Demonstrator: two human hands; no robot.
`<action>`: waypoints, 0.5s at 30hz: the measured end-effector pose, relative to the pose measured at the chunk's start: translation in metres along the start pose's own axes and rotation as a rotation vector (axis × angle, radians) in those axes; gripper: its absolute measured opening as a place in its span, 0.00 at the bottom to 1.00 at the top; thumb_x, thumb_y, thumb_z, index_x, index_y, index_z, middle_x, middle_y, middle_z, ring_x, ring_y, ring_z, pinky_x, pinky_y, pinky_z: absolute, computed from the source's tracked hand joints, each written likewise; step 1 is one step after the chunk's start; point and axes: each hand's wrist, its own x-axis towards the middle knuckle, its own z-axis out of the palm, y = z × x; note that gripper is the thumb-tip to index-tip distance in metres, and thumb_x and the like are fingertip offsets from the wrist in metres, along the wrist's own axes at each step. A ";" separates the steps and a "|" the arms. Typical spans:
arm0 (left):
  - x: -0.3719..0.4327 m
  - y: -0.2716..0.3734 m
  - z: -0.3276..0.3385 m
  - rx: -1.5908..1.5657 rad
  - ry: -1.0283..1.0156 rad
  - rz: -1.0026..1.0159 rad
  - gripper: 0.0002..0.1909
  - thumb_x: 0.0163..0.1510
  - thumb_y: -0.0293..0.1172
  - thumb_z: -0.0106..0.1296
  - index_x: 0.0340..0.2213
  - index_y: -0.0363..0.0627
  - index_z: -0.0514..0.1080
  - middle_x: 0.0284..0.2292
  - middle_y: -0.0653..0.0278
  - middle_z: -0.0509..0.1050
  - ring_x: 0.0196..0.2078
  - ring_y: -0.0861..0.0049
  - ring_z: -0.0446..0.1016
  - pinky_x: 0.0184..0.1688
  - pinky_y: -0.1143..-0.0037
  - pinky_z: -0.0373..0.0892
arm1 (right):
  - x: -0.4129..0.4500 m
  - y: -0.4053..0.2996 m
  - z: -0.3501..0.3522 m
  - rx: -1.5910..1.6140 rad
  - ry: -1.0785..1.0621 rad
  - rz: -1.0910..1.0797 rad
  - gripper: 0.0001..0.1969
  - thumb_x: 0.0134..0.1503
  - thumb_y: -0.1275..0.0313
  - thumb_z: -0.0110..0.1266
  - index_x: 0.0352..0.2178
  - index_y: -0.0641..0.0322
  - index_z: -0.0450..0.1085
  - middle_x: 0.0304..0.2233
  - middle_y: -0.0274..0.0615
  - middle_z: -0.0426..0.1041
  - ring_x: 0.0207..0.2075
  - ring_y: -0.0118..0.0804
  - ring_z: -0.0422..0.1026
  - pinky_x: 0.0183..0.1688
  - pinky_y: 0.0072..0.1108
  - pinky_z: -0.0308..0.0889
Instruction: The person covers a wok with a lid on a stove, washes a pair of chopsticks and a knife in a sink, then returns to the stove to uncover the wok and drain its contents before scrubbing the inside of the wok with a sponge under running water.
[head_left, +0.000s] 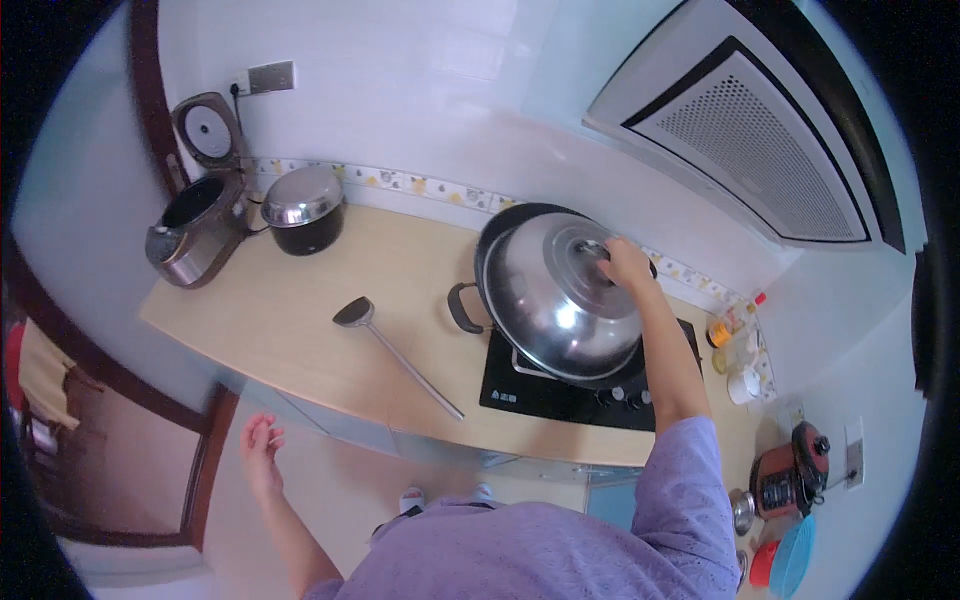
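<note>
My right hand (627, 262) grips the knob of a domed stainless-steel lid (555, 292). The lid covers most of a black wok (491, 232), whose left loop handle (465, 307) sticks out over the counter. Beneath the wok is a black glass gas hob (525, 394) with control knobs at its front. What the wok holds is hidden. My left hand (262, 450) hangs in the air before the counter's front edge, holding nothing, its fingers loosely curled and apart. A long-handled wok spatula (397, 356) lies on the wooden-coloured counter (420, 262), left of the hob.
A rice cooker (199, 232) with its lid raised and a lidded pot (304, 214) stand at the left. Above the hob hangs a range hood (750, 142). Bottles (731, 326), a white jar (744, 385), an electric pressure cooker (787, 472) and a blue basket (793, 555) line the right.
</note>
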 end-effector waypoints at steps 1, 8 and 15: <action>-0.008 -0.002 -0.011 -0.033 0.063 0.016 0.13 0.51 0.30 0.46 0.39 0.42 0.65 0.34 0.63 0.70 0.30 0.81 0.69 0.28 0.84 0.64 | 0.004 0.001 0.003 0.011 0.002 -0.013 0.14 0.41 0.66 0.57 0.29 0.64 0.68 0.34 0.51 0.69 0.37 0.51 0.68 0.39 0.34 0.65; -0.041 -0.016 -0.015 -0.102 0.222 0.026 0.13 0.52 0.30 0.47 0.40 0.39 0.65 0.34 0.62 0.70 0.30 0.80 0.68 0.29 0.84 0.64 | 0.016 0.003 0.008 0.051 -0.095 -0.001 0.14 0.38 0.66 0.58 0.28 0.61 0.70 0.30 0.48 0.72 0.34 0.48 0.70 0.36 0.34 0.65; -0.034 -0.023 0.029 -0.115 0.150 0.002 0.13 0.52 0.29 0.46 0.39 0.39 0.64 0.35 0.61 0.70 0.31 0.81 0.68 0.29 0.84 0.65 | 0.020 0.010 0.020 0.130 0.013 -0.080 0.12 0.40 0.70 0.54 0.29 0.61 0.70 0.29 0.50 0.71 0.34 0.51 0.69 0.37 0.35 0.65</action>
